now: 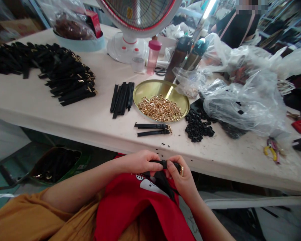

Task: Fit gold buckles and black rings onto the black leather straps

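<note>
Between both hands, just off the table's front edge, is a short black strap (157,162) with a gold buckle (182,170) at its right end. My left hand (143,162) pinches the strap's left part. My right hand (180,174) grips it near the buckle, thumb pressed by a small black loop (164,164) around the strap. Just beyond the hands, a few finished-looking black straps with gold buckles (153,130) lie on the table. Behind them a round gold tray (144,87) holds a heap of gold buckles (160,108). A pile of small black loops (198,125) lies to its right.
Plain black strips (122,98) lie left of the tray, and a large heap of buckled straps (67,73) farther left. A white fan (127,48), a pink bottle (154,57) and clear plastic bags (245,100) stand behind. Yellow-handled pliers (271,151) rest at right.
</note>
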Tool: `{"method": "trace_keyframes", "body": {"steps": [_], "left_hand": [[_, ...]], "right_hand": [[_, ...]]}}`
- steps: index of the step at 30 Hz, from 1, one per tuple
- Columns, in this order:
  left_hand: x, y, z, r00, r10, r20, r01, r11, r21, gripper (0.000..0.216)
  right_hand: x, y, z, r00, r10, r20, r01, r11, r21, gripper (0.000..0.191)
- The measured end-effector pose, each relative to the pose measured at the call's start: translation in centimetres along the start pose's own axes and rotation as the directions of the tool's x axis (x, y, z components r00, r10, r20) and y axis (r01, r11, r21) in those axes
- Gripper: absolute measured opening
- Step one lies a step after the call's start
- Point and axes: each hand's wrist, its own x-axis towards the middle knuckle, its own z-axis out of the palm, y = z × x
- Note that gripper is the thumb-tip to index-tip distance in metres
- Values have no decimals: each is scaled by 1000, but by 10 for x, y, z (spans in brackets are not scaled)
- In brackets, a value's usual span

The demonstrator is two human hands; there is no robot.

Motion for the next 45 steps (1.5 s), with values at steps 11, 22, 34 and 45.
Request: {"method": "trace_keyframes", "body": {"steps": [11,22,34,45], "left_hand": [[0,4,11,999,7,-50,1,988,156,24],[3,2,10,963,139,-231,37,780,625,30],[-2,3,10,978,114,-174,13,802,597,30],[-5,-2,6,1000,29,-9,-26,979,203,24]], "right_hand": [[-4,3,-6,990,-88,114,107,978,-177,25],[2,-11,-15,977,74,198,-45,988,-145,23],[6,-9,-16,956,-99,278,235,823,-516,22],[3,-7,-16,932,72,355,37,956,-291,23]]}}
